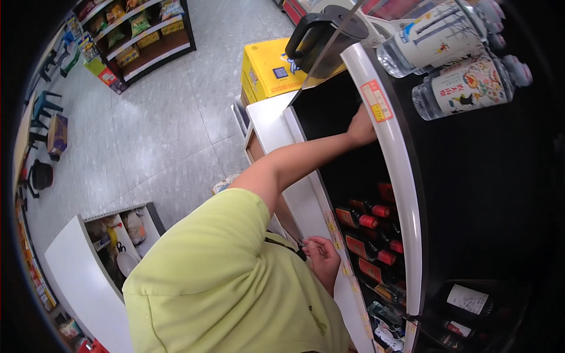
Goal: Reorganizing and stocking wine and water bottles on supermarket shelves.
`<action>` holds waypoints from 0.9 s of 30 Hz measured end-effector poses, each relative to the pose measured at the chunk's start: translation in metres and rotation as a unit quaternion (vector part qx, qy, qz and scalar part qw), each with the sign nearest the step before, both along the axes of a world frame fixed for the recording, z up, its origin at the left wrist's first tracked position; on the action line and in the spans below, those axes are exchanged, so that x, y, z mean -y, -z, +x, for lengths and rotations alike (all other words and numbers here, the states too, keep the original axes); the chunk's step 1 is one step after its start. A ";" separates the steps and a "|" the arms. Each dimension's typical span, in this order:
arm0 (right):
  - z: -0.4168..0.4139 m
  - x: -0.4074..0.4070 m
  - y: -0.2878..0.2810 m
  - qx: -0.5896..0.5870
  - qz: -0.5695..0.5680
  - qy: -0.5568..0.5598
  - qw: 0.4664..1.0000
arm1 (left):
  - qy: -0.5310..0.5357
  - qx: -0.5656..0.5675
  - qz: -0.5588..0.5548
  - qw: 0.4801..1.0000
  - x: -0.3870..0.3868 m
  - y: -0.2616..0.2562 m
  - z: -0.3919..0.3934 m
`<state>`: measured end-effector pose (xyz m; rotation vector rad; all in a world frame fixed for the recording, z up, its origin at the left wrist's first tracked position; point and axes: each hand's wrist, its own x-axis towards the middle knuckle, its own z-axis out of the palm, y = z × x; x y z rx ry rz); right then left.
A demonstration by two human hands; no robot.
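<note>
My left hand [363, 125] reaches into a dark shelf compartment, behind the white front edge [399, 172] of the shelf above. Its fingers are hidden there, so whether it holds anything cannot be seen. My right hand [324, 261] is close to my body, beside the white ledge [304, 207] of the lower shelf. Its fingers are loosely curled near a black strap [282, 242]; a grip on it cannot be made out. Several dark bottles with red caps [368, 221] stand in the compartment, right of my right hand. An orange-red price tag [376, 100] is on the shelf edge by my left hand.
Water bottles with printed labels [463, 86] stand on the upper shelf. A black electric kettle [329, 37] sits on a yellow carton [269, 70] beyond my left arm. Behind me are a white counter [84, 264] with open compartments and a snack rack [145, 44] across the tiled floor [154, 119].
</note>
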<state>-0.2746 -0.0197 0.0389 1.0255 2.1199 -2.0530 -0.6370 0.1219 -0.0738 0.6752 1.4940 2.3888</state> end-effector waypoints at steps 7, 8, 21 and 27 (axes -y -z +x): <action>0.001 -0.001 0.009 -0.045 -0.014 -0.024 0.999 | -0.212 -0.181 -0.109 0.954 0.120 -0.066 0.073; 0.000 0.000 0.010 -0.056 -0.016 -0.018 0.998 | -0.220 -0.184 -0.121 0.950 0.137 -0.070 0.084; -0.003 0.002 0.019 -0.091 0.062 -0.098 0.989 | -0.263 -0.299 -0.192 0.897 0.317 -0.174 0.171; -0.001 0.002 0.008 -0.108 0.082 -0.119 0.984 | -0.285 -0.307 0.031 0.907 0.322 -0.250 0.175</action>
